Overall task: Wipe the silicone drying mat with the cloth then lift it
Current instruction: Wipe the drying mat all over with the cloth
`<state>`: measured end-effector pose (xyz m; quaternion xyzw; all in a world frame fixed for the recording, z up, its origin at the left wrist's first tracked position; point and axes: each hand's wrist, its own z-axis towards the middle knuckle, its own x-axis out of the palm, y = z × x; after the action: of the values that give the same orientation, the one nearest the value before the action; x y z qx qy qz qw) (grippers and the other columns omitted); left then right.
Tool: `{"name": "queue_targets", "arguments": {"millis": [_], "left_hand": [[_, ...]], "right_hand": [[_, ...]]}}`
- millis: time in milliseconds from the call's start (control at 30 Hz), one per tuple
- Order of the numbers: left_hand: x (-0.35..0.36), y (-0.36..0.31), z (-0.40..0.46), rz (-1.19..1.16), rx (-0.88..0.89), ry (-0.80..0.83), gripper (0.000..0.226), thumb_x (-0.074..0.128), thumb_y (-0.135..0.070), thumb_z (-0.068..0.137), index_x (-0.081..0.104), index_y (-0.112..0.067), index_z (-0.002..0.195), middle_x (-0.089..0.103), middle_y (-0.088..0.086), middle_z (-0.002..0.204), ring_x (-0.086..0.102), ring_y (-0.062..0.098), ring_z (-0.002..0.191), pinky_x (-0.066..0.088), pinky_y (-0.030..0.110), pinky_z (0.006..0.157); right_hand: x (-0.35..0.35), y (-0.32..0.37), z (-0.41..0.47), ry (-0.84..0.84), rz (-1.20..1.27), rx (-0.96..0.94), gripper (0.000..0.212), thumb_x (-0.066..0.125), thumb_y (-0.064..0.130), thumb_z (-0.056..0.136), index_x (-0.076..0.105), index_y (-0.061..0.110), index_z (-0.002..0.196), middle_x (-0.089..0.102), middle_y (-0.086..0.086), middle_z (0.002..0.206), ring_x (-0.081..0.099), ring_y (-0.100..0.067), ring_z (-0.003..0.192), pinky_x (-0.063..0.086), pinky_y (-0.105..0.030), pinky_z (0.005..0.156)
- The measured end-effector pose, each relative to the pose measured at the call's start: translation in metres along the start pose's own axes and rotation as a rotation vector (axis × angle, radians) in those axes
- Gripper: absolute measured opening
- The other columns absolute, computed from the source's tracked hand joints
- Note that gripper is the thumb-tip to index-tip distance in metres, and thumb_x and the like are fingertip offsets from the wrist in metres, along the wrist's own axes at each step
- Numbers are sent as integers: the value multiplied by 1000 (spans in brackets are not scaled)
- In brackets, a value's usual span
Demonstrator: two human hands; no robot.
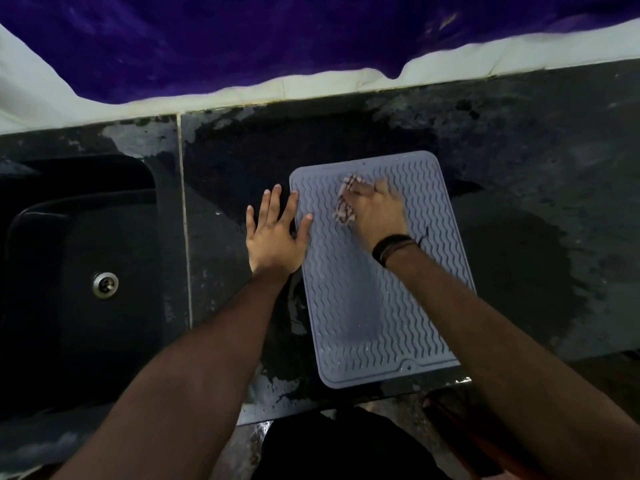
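The mat point(377, 282) is lying flat on the wet dark counter point(519, 168) right in front of me, its near short edge sitting almost at the counter's front lip. Its long axis is running away from me toward the wall, tilted a bit so the far end is leaning left. The wavy ribs are running along that same length.

My left hand point(273, 233) is resting flat with fingers spread, palm on the counter just beside the mat and the thumb and forefinger tip lying over its left edge. My right hand point(374, 209) is pressing down on the far half of the mat, fingers curled over the bunched cloth point(343, 206), which is poking out to the left of the hand; it's blurry there.

Off to the left the sink point(69, 271) is sitting dark, only a metal drain point(105, 285) showing in its bottom.
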<state>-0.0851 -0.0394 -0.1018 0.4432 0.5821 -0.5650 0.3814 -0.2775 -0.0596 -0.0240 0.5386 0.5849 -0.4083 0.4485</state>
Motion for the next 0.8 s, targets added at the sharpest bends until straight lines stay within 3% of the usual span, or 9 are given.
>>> {"name": "queue_targets", "arguments": {"millis": [100,267,467,567,800], "left_hand": [[0,0,0,-4,-5,4,64,23,-64,105,24,-35,162,14,0,172,5,18,159,0,50,128],[-1,1,1,-4,-9,21,65,22,-65,104,23,-35,162,12,0,172,2,17,159,-1,51,128],[-3,3,-2,11,19,33,79,24,-79,97,25,-33,161,12,2,172,2,18,159,-2,50,128],[-3,1,-1,20,14,45,80,25,-78,96,25,-33,162,11,2,172,2,18,159,-1,51,128],[-2,1,0,10,3,30,80,22,-80,96,25,-34,161,11,1,172,2,18,159,-4,51,127]], "right_hand": [[14,2,-51,21,17,-10,66,64,27,84,39,22,145,39,-2,148,33,-31,131,31,-45,106],[29,4,-110,26,42,-8,54,59,18,87,49,19,140,47,-3,144,42,-31,126,36,-44,100],[12,12,-73,-74,81,13,60,60,20,85,44,20,142,44,-1,147,40,-31,126,33,-44,100],[20,24,-61,-8,75,-14,61,62,24,85,43,20,143,42,-3,148,35,-33,131,30,-45,104],[52,21,-154,-93,95,-34,55,66,17,78,57,16,132,56,-8,136,51,-36,119,44,-47,92]]}}
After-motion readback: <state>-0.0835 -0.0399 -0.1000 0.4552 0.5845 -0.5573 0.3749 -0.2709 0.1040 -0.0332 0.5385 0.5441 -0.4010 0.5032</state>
